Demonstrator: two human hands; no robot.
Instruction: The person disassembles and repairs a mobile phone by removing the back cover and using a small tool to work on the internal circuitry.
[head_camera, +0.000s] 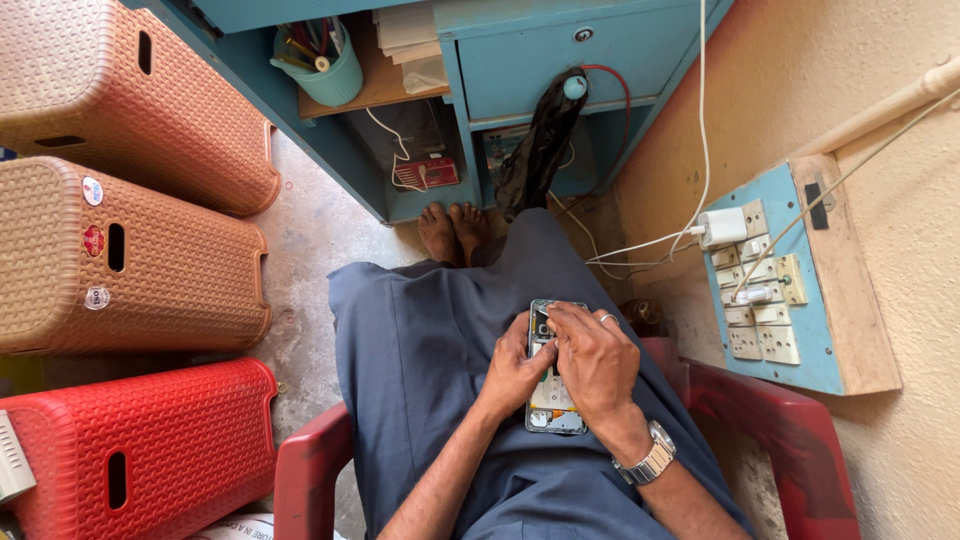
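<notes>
Nearest the lens, a forearm with a metal wristwatch, leading to the right hand, laid palm-down over an opened mobile phone with its back cover off and circuit boards exposed. Fingers curled, tips pressed together near the phone's upper end, apparently pinching or pressing some small part; too small to tell which, so grip on it not certain. A ring on one finger.

Left hand wrapped round the phone's left edge, thumb over the top face, clamping it. Probably held so to steady the phone against the lap while the other hand works on fine parts.

Phone resting lengthwise on the right thigh, on blue-grey trousers, the lap serving as a bench. Seated in a red plastic chair, bare feet tucked toward a blue wooden desk.

To the right, on the wall, a blue switchboard with a white charger plugged in, near at hand. To the left, woven plastic stools, orange and red, lying on their sides. On the desk shelf, a green cup of tools.
</notes>
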